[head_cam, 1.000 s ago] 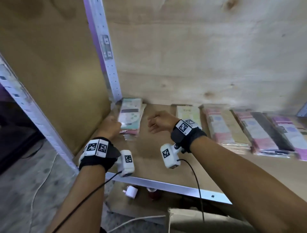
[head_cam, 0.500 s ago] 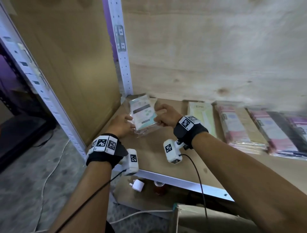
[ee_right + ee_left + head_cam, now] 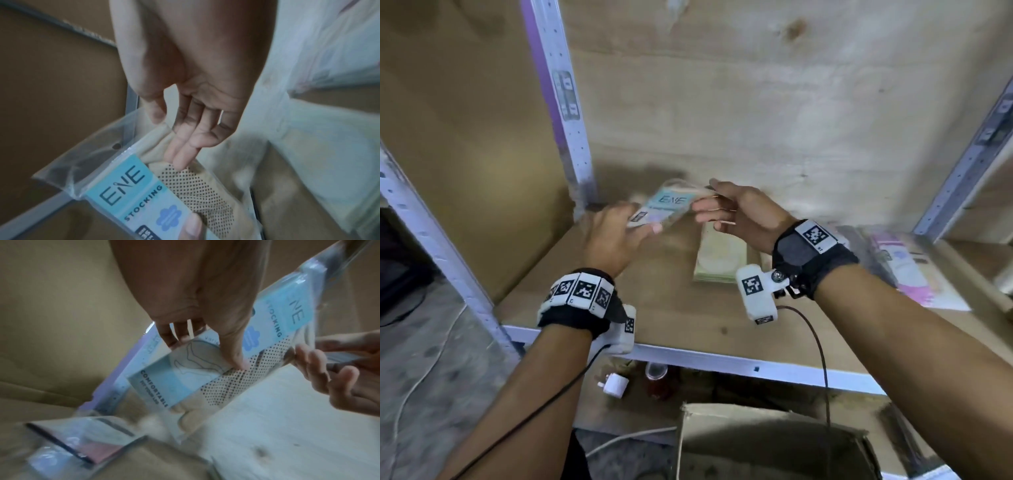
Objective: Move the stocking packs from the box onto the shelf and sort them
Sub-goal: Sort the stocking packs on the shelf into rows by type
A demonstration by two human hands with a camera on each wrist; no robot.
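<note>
Presently the left hand (image 3: 616, 236) pinches the lower end of a blue stocking pack (image 3: 664, 207) held aloft over the shelf (image 3: 678, 318), while the right hand (image 3: 739, 216), fingers relaxed, only touches its upper edge. With one hand gripping slick film, the pack could slip or twist. Nearby lie a green pack (image 3: 717, 255), pink packs (image 3: 907, 267) and a loose pack (image 3: 82, 439) in the corner; the box (image 3: 774, 445) stands below.
</note>
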